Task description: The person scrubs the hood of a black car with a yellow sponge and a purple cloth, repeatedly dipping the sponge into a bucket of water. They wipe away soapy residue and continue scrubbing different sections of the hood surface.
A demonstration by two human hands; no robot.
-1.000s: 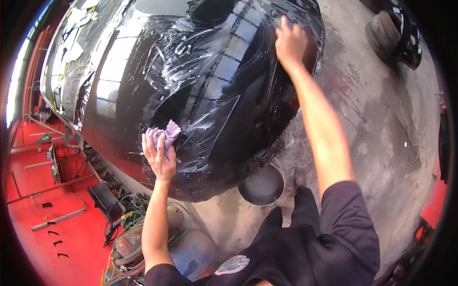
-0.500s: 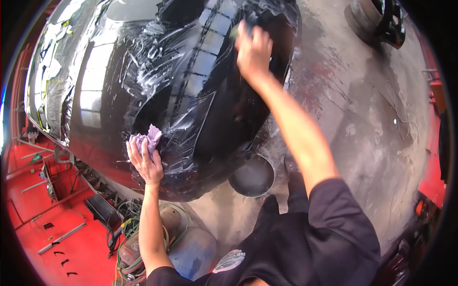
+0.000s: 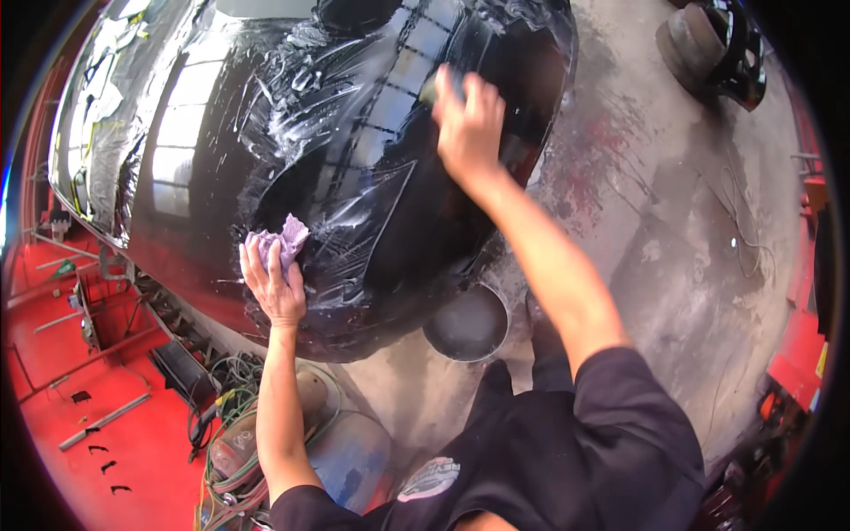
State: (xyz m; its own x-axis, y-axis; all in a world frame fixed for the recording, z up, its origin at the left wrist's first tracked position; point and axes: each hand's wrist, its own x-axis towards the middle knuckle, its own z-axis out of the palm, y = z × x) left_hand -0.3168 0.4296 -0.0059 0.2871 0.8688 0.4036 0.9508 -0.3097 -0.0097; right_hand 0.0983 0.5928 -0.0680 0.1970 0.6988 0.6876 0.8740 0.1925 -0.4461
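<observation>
A glossy black car body (image 3: 443, 212) fills the upper middle, streaked with whitish wet film. On its near left part rests my left hand (image 3: 273, 285), fingers curled around a crumpled purple cloth (image 3: 285, 243) pressed to the panel. Farther off and to the right, my right hand (image 3: 474, 124) is blurred by motion against the black surface. Its fingers close on a small pad (image 3: 431, 91) with a greenish-grey edge; most of the pad is hidden under the hand.
A round dark bucket (image 3: 467, 323) stands on the concrete floor (image 3: 655, 265) below the car's near edge. Gas cylinders (image 3: 350, 460) with tangled hoses (image 3: 235, 434) are at lower left, beside a red platform (image 3: 80, 416). A wheel-like dark part (image 3: 708, 53) lies at upper right.
My right hand has drawn back toward me over the black panel, still on the pad. My left hand stays on the purple cloth; the whole view has shifted slightly.
</observation>
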